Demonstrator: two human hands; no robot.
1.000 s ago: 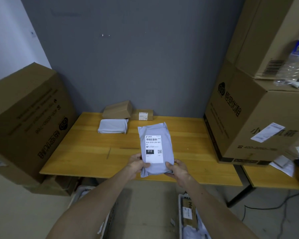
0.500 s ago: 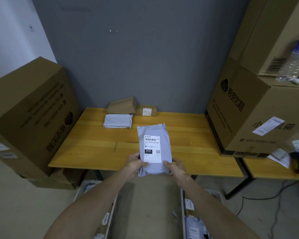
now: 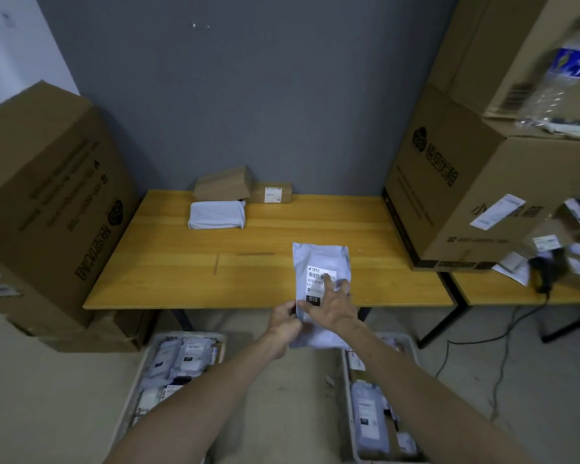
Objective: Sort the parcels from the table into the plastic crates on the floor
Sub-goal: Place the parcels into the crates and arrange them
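right hand moved up onto parcel front

The table is smooth wood with a soft sheen. The poly mailer over its near edge is crinkled grey plastic film with a white paper label. The large boxes at left and right are matt brown cardboard; the bottom crates, pale plastic.

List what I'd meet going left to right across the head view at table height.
left large carton → white wrapped parcel → small labelled brown box → grey mailer → right large carton. The tilted brown box is omitted: it overlaps the parcel.
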